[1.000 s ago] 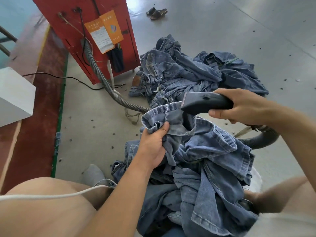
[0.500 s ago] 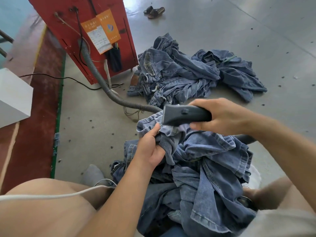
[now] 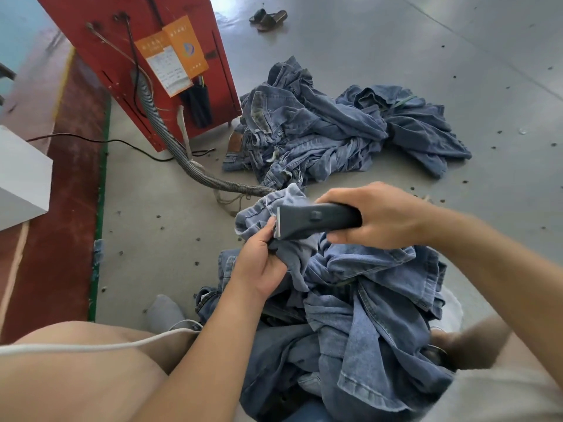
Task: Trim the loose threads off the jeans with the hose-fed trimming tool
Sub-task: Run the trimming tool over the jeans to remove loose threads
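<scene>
Jeans [image 3: 359,303] lie bunched across the person's lap, spilling down between the knees, with one edge of the denim lifted up toward the camera. Left hand [image 3: 261,263] grips that lifted edge, fingers curled round the fabric and the thumb tip just beside the tool's blade. Right hand [image 3: 377,216] is wrapped round the dark handle of the trimming tool [image 3: 313,220], held roughly level with its pale blade end pointing left and meeting the raised denim by the left thumb. A grey ribbed hose [image 3: 182,153] runs down from the red machine cabinet [image 3: 146,56], curves over the floor and passes out of sight behind the held cloth; its join with the tool is hidden. Beyond the hands, a second pile of jeans [image 3: 335,132] sits on the grey concrete floor [image 3: 457,41], touching the cabinet's foot. Orange and white paper tags [image 3: 173,56] hang on the cabinet's face. A black cable [image 3: 91,141] trails left from the cabinet's base. Far off, a pair of sandals [image 3: 268,18] lies on the floor. A white cord [image 3: 91,347] crosses the person's left thigh.
</scene>
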`<act>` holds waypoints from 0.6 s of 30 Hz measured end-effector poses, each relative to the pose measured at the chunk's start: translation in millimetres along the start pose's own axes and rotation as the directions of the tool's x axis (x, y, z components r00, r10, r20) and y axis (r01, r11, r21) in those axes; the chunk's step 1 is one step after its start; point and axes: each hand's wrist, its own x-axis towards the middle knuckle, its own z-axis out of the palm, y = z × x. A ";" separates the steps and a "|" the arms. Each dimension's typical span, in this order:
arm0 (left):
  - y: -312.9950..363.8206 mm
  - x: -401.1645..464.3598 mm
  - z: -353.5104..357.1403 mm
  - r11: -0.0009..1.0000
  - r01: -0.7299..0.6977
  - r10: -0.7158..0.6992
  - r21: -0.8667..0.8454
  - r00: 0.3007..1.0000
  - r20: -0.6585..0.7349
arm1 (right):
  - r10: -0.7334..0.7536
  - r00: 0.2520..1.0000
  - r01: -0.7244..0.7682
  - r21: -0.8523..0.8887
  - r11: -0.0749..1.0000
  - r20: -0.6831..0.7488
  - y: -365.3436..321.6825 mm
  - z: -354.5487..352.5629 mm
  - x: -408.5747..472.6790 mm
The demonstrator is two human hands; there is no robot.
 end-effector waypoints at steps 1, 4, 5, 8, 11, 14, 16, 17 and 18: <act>-1.2 -1.5 3.1 0.999 -0.019 0.019 0.042 1.000 0.002 | -0.023 0.998 0.025 0.050 0.998 -0.053 -1.1 -3.0 -0.1; -6.5 -3.5 7.4 0.985 -0.119 0.120 0.125 0.993 -0.005 | 0.044 0.967 0.010 0.210 0.978 -0.252 9.8 -26.3 -4.6; -7.7 -4.3 7.6 0.977 -0.156 0.156 0.146 0.988 0.007 | 0.092 0.951 -0.020 0.240 0.971 -0.294 16.4 -35.6 -7.1; -9.2 -5.1 7.2 0.952 -0.216 0.207 0.215 0.976 0.064 | 0.196 0.945 -0.127 0.260 0.957 -0.260 34.2 -47.3 -11.7; -12.3 -4.6 8.0 0.901 -0.284 0.251 0.329 0.958 0.139 | 0.210 0.968 -0.188 0.152 0.970 -0.138 29.8 -32.6 -8.9; -15.2 -4.0 5.9 0.753 -0.356 0.281 0.553 0.934 0.220 | 0.130 0.984 -0.116 0.119 0.986 -0.118 12.3 -11.4 -2.9; -17.2 -3.3 3.2 0.633 -0.346 0.267 0.693 0.937 0.225 | 0.078 0.978 -0.046 0.165 0.985 -0.194 5.9 -7.4 0.9; -18.8 -3.0 2.4 0.591 -0.335 0.252 0.733 0.941 0.227 | 0.069 0.967 -0.023 0.186 0.982 -0.244 5.8 -9.3 2.3; -20.5 -2.7 2.1 0.569 -0.323 0.244 0.756 0.944 0.220 | 0.077 0.953 -0.017 0.202 0.979 -0.292 7.9 -13.0 2.6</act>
